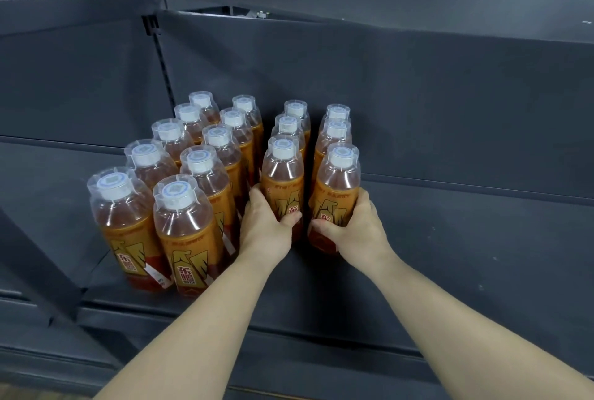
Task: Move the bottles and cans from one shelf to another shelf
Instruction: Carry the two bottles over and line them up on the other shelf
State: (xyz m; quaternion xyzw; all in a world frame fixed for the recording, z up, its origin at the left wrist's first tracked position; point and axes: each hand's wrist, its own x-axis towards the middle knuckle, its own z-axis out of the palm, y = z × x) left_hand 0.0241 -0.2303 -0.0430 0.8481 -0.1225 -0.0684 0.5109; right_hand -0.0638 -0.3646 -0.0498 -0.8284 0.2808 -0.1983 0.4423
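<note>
Bottles (199, 168) fill the shelf (466, 255) in rows, and my left hand (265, 227) and right hand (358, 227) each grip a front one, the rest at 9 o'clock, fingers (255, 197) wrapped low round the labels, likely for steady upright handling.

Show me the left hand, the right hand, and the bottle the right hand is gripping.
left hand (266, 226): head view, on the back of the hand.
right hand (359, 230): head view, on the back of the hand.
bottle in the right hand (337, 179): head view, on its clear shoulder.
</note>
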